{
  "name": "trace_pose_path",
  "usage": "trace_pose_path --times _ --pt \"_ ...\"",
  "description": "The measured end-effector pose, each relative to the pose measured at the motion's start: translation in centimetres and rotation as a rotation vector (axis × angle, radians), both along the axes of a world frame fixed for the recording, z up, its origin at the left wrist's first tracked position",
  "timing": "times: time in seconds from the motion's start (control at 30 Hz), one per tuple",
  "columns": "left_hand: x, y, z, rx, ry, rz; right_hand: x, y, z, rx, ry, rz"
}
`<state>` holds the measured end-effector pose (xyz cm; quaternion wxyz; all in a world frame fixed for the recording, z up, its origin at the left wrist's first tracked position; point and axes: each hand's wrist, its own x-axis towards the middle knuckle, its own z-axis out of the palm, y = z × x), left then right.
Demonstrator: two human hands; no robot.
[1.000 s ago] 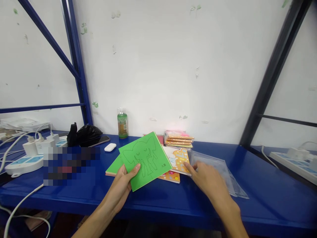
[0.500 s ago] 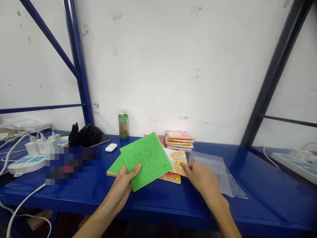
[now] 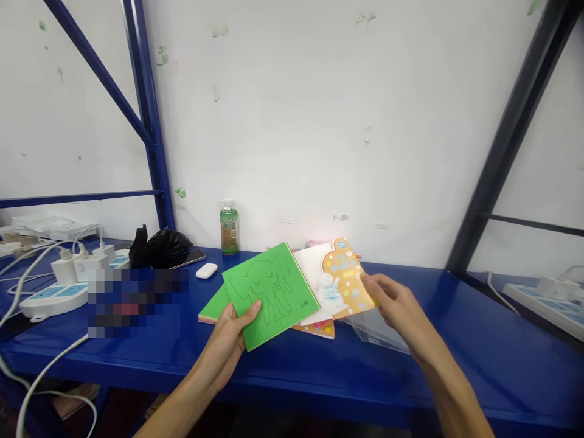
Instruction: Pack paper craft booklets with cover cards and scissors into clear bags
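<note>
My left hand [image 3: 235, 331] is closed on green paper sheets [image 3: 269, 298], thumb on top; the front sheet bears a line drawing of an elephant. In my right hand [image 3: 395, 304], between thumb and fingers, is the right edge of an orange and white booklet cover [image 3: 344, 283] printed with a white animal. Its left part lies behind the green sheets. Below them on the table are more green sheets [image 3: 214, 305] at the left and another orange booklet [image 3: 322, 328]. Clear plastic sleeves [image 3: 381, 336] lie under the raised cover, partly hidden by it and my right hand.
A green-labelled bottle [image 3: 229, 228] stands by the wall. Nearby on the blue table [image 3: 292, 371] are a white earphone case [image 3: 207, 271], a phone [image 3: 182, 260] and a black plastic bag [image 3: 162, 245]. Power strips with cables [image 3: 55, 298] sit at the left. A pack stack is mostly hidden behind the cover.
My right hand has taken the orange and white cover and drawn it up and to the right, so more of it shows. My left hand still holds the green sheets, nearly in place.
</note>
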<state>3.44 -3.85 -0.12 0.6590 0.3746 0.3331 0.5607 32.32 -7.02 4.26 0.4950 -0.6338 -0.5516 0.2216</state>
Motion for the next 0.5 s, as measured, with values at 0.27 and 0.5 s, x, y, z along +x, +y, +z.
trace_pose_path --times 0.27,0.5 --pt "0.01 0.19 -0.17 -0.019 -0.028 0.002 -0.36 -0.31 0.33 0.027 0.252 0.063" --pt "0.07 -0.08 0.15 -0.005 -0.029 -0.007 -1.0 -0.35 0.39 0.079 0.267 0.109"
